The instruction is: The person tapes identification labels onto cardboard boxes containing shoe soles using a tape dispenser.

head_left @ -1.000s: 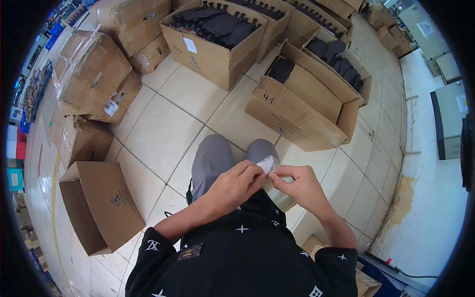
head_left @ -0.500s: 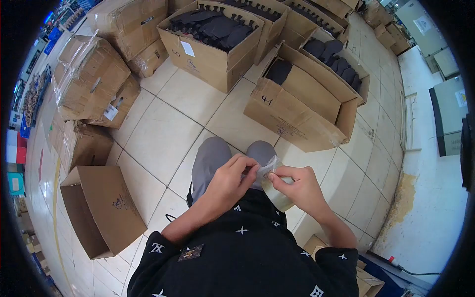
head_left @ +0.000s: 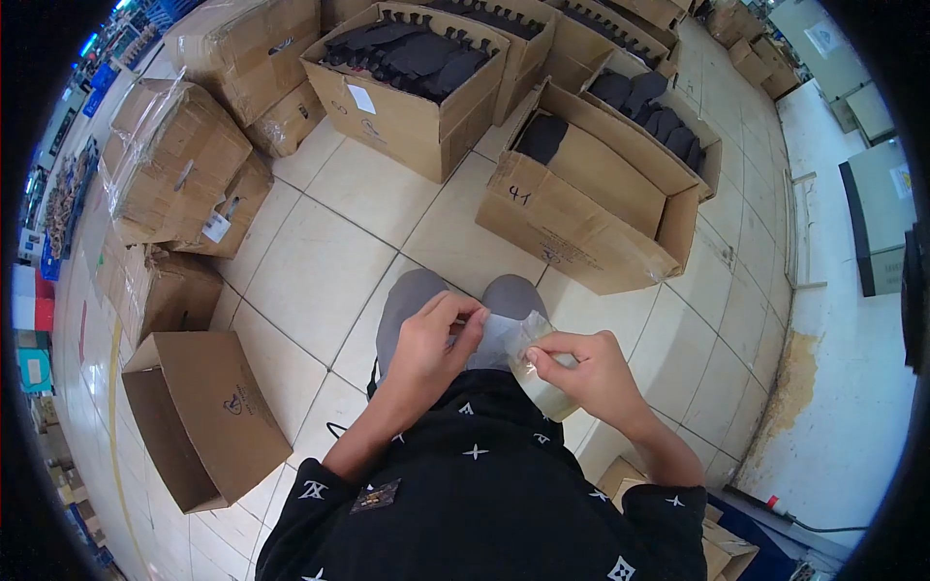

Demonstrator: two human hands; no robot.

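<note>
Above my lap, my left hand (head_left: 444, 334) pinches the end of a clear, whitish strip (head_left: 496, 334) that looks like packing tape. The strip spans the gap to my right hand (head_left: 583, 366), whose thumb and fingers are closed on a yellowish, see-through roll of tape (head_left: 544, 389). Crumpled clear film shows at the roll's top edge, beside my right fingertips. Part of the roll is hidden behind my right hand.
In front stands an open carton marked 41 (head_left: 581, 237), with a dark piece inside. Beyond it are open cartons (head_left: 387, 116) of dark flat pieces. Taped cartons (head_left: 174, 160) are stacked at left, above an open carton (head_left: 218, 416) on its side. A white wall (head_left: 843, 387) runs along the right.
My left hand has moved slightly left and up, away from my right hand. More of the clear strip now shows between them. The right hand has barely moved.
</note>
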